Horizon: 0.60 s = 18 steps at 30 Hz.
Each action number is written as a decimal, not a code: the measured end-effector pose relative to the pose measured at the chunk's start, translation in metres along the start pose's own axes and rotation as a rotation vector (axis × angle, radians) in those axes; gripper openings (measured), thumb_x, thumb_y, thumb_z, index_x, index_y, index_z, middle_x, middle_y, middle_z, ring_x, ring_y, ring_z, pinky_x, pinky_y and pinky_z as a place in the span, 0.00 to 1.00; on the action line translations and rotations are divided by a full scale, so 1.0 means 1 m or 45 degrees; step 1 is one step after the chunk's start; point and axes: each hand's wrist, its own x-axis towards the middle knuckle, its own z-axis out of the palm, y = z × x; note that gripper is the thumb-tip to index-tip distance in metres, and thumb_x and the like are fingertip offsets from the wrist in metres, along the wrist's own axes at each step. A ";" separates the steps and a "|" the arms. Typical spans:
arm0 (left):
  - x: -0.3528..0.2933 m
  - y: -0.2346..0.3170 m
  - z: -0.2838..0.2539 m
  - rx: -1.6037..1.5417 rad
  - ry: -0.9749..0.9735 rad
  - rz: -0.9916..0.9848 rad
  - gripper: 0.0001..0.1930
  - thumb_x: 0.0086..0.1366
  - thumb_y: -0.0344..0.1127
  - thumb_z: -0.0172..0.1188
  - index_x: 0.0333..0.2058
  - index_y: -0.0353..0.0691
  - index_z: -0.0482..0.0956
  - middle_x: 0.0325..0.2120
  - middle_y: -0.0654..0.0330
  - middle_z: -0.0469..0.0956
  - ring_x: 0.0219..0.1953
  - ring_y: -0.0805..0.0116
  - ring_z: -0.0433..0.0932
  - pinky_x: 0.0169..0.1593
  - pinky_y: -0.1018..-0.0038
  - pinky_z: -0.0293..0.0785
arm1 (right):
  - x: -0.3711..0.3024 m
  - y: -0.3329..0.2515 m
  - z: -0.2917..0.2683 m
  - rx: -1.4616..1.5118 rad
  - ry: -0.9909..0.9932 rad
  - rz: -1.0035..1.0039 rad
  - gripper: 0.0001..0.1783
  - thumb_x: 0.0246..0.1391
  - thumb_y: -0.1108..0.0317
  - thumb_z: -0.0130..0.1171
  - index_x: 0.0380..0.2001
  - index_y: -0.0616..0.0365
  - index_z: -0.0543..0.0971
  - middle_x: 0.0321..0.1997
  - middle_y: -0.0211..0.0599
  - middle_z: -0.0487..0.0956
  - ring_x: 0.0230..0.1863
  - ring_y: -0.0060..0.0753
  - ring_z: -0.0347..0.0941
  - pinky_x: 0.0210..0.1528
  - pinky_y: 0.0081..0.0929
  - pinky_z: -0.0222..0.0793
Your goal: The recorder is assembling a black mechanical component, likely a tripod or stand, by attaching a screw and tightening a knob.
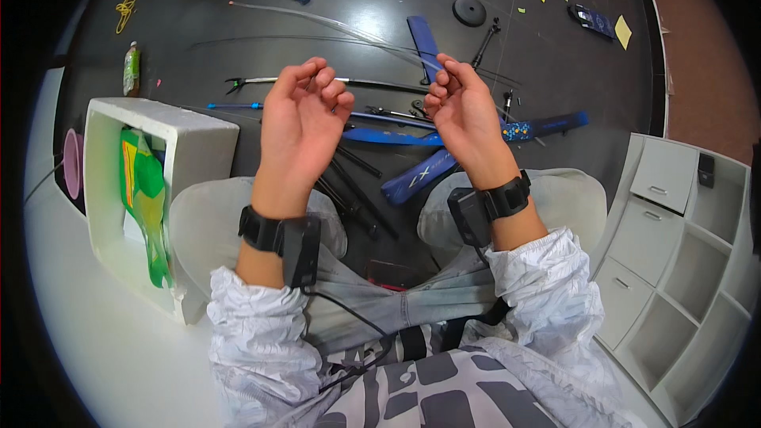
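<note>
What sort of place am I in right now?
Likely an indoor room, perhaps a storage or work room; I can't tell which. A white cabinet with open shelves, a white foam box and poles lying on the dark floor suggest it.

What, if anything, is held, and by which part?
The left hand holds nothing visible; whether the right hand holds the clear strip by one end cannot be told.

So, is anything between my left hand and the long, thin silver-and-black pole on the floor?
Nothing visible stands in the way: your left hand is raised and overlaps the pole in this view. The slim blue rod lies on your side of the pole, but doesn't appear to cover it.
</note>
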 end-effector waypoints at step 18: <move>-0.051 0.000 -0.041 -0.019 0.191 0.192 0.06 0.62 0.35 0.54 0.31 0.40 0.71 0.22 0.67 0.66 0.26 0.74 0.66 0.36 0.75 0.68 | -0.017 0.021 0.066 -0.216 -0.311 0.221 0.12 0.58 0.67 0.53 0.43 0.60 0.71 0.25 0.25 0.65 0.27 0.20 0.59 0.30 0.19 0.58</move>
